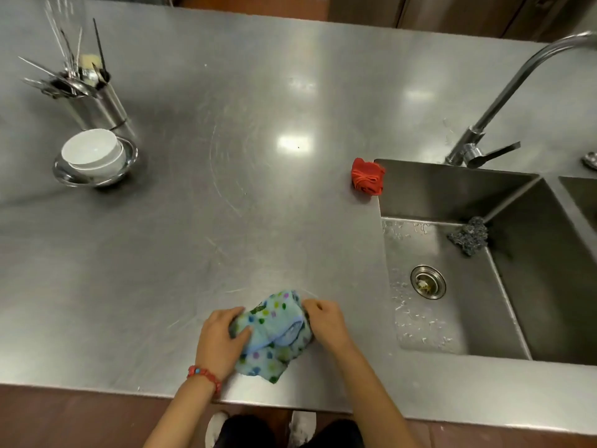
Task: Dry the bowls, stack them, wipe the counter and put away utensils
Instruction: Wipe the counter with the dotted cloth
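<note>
Down at the near edge of the steel tabletop [226, 156], both hands gripped a bunched blue towel with coloured dots [274, 334]: the left hand [219, 341], with a red bead bracelet [206, 376] on its wrist, curled its fingers and thumb into the towel's left side, while the right hand [326, 321] pinched its right edge. Far off at the back left, white bowls [93, 151] sat stacked inside a metal bowl [64, 176], just in front of a steel holder [97, 105] full of utensils [68, 69]. A red cloth [368, 176] lay at the corner of the sink [452, 195], a scouring pad [470, 234] rested inside the basin, and the faucet [504, 101] rose behind it.
</note>
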Demonstrator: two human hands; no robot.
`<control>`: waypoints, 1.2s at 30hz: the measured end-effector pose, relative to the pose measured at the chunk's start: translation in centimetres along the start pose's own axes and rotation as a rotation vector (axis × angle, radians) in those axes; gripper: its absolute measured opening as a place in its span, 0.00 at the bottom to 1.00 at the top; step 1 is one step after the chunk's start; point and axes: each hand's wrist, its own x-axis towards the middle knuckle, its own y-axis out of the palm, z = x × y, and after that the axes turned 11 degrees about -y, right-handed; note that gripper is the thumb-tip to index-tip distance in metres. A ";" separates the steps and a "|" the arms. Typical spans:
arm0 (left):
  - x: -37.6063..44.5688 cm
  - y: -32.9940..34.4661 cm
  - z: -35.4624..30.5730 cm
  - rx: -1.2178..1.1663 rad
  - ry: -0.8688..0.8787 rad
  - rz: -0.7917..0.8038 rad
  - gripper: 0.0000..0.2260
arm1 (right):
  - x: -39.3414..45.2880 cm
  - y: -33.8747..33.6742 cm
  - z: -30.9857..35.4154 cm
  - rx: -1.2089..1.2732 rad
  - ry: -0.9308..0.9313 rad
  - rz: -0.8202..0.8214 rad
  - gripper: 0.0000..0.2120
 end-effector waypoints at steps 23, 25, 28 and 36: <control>4.6 3.8 -6.3 -0.324 -0.200 -0.038 0.15 | 1.9 -4.1 -3.3 0.348 0.073 -0.209 0.06; 5.9 4.4 -7.5 -0.357 -0.203 0.005 0.15 | 2.2 -4.9 -3.6 0.364 0.072 -0.263 0.07; 8.1 5.4 -9.9 -0.411 -0.187 0.055 0.14 | 3.1 -6.5 -4.0 0.386 0.086 -0.340 0.08; 13.5 9.4 -16.1 -0.376 -0.132 0.119 0.13 | 8.2 -10.9 -4.2 0.417 0.072 -0.507 0.05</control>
